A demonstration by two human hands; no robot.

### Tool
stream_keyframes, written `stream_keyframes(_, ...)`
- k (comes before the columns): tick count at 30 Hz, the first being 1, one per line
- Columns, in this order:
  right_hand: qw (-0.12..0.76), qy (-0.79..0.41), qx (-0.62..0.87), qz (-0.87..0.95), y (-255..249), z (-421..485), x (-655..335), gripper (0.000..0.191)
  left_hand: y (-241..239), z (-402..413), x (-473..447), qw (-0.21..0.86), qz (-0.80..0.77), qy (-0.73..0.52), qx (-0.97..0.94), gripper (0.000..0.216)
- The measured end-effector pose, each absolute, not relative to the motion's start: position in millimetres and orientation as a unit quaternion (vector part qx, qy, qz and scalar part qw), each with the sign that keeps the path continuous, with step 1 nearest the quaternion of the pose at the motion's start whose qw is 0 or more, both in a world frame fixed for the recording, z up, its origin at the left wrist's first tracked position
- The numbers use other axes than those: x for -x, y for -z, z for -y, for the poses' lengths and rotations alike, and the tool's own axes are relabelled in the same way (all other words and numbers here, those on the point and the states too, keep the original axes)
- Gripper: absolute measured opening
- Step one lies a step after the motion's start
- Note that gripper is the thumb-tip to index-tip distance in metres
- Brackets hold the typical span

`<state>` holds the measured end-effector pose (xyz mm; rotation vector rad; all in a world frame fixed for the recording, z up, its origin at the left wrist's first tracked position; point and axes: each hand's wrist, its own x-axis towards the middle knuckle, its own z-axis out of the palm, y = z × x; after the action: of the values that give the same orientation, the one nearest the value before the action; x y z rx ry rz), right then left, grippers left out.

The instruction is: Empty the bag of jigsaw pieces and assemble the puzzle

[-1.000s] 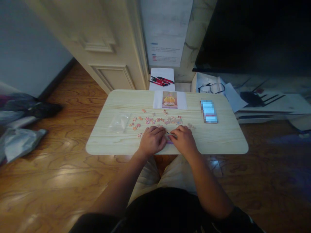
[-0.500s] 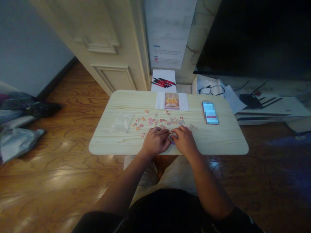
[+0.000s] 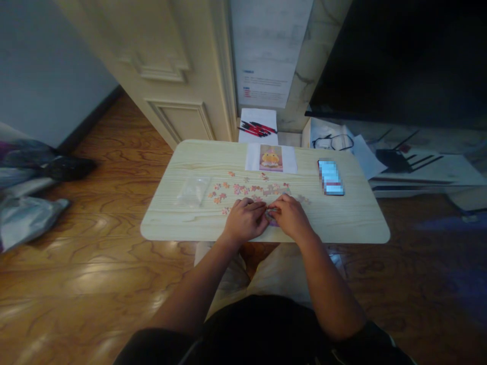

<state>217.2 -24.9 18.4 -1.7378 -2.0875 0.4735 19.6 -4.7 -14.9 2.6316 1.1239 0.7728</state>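
Low over the front of a pale wood-grain table (image 3: 342, 220), my left hand (image 3: 245, 221) and my right hand (image 3: 292, 217) meet at the fingertips. Between them shows a small purplish patch of jigsaw pieces (image 3: 272, 222), mostly covered by the fingers. My left fingers are bent and close together on the patch's left side. On the right, thumb and forefinger pinch at its upper edge; the piece there is largely hidden. Loose pink and orange jigsaw pieces (image 3: 243, 190) lie scattered just beyond both hands. A sheet with a printed yellow figure (image 3: 271, 158) lies at the table's far edge.
A clear plastic bag (image 3: 194, 191) lies left of the pieces, and a phone (image 3: 331, 177) with a blurred screen at right. Behind the table are red and black pens (image 3: 257, 129) on white paper, a box with cables (image 3: 331, 141), and a black router (image 3: 393, 159).
The view has shifted very slightly. Both hands stay at the same patch of pieces, with the right fingers a little raised and drawn together.
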Motion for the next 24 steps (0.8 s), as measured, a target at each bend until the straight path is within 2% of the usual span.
stream_keyframes(7,0.166,-0.153,0.617,0.754,-23.4,26.3,-214.3,0.014,13.2,4.9,-19.8,0.080,-0.383,-0.258,-0.883,0.026)
stream_keyframes(24,0.190,-0.172,0.598,0.759,-19.1,22.5,-219.5,0.021,15.5,4.4,-20.0,0.079,-0.385,-0.257,-0.883,0.030)
